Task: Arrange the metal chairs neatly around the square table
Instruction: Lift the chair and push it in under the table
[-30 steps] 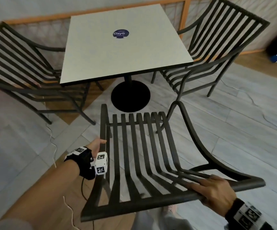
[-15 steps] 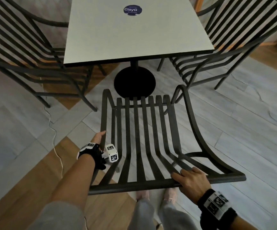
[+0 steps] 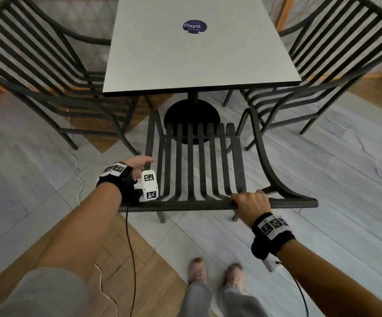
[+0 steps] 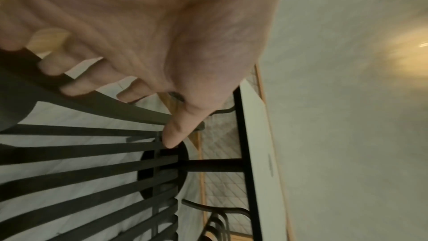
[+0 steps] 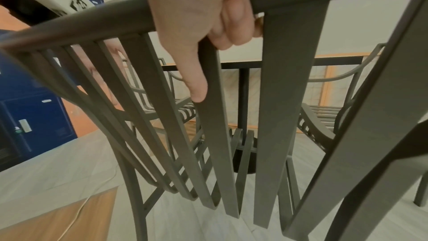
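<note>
The right hand (image 3: 251, 203) grips the chair (image 3: 199, 165) by its top rail, the left hand (image 3: 137, 164) curled round its arm. Its seat faces the surface (image 3: 199, 62), between two chairs (image 3: 48, 83) beside it.

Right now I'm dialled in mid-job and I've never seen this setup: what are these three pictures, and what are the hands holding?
No machine here: a person with bare hands wears three cameras. The head view looks down from the head. The other two look along each wrist toward the fingers; the boxes with black-and-white patterns are the wrist units.

The right hand grips the top rail of the near metal chair; the right wrist view shows its fingers curled over that rail. The left hand holds the chair's left side bar.

Ahead stands the square table, bearing only a round blue sticker. Two more metal chairs sit at its left and right sides.
</note>
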### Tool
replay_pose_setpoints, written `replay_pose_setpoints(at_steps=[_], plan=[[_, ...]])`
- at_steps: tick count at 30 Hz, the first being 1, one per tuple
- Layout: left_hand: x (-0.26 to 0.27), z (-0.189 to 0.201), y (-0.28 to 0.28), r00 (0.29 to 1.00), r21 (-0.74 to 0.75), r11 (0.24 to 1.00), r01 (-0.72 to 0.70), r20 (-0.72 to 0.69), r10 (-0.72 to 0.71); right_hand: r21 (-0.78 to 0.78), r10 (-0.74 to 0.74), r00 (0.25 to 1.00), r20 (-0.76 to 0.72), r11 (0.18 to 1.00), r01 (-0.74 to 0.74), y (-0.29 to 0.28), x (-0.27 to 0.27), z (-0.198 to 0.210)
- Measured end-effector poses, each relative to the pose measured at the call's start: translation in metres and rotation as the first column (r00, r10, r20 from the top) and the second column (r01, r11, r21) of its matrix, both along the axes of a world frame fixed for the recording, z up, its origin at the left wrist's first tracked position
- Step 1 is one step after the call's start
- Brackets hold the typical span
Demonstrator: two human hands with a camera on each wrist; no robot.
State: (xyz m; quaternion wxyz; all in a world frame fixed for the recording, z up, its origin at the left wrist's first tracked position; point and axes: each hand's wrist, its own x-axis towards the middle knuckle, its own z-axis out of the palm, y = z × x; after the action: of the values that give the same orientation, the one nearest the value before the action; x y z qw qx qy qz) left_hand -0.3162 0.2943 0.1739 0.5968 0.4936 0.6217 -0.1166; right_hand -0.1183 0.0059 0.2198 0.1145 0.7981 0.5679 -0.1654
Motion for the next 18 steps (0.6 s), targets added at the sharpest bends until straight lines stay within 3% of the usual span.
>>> replay_pose_setpoints(at_steps=[5,8,10,13,16,18], plan=[[0.021,0.043,-0.017,0.999,0.027,0.998,0.050,-0.018,-0.050,0.023,0.042,0.994,0.099,0.999,-0.045,0.051,0.026,-0.006],[0.027,0.053,-0.031,0.990,0.231,0.963,0.137,-0.006,-0.140,0.024,0.058,0.990,0.130,0.998,-0.062,0.078,0.042,-0.005],[0.026,0.050,-0.042,0.981,0.474,0.860,0.189,-0.052,-0.187,0.034,0.043,0.990,0.135,0.998,-0.048,0.094,0.052,-0.006],[0.018,0.037,-0.060,0.935,0.737,0.579,0.350,-0.234,-0.268,0.060,-0.009,0.990,0.138,0.998,0.001,0.115,0.062,-0.010],[0.013,0.019,-0.060,0.849,0.781,0.353,0.514,-0.405,-0.339,0.069,-0.054,0.988,0.142,0.997,0.045,0.134,0.070,-0.013],[0.014,0.015,-0.053,0.825,0.786,0.300,0.540,-0.425,-0.372,0.076,-0.063,0.987,0.146,0.996,0.052,0.144,0.074,-0.018]])
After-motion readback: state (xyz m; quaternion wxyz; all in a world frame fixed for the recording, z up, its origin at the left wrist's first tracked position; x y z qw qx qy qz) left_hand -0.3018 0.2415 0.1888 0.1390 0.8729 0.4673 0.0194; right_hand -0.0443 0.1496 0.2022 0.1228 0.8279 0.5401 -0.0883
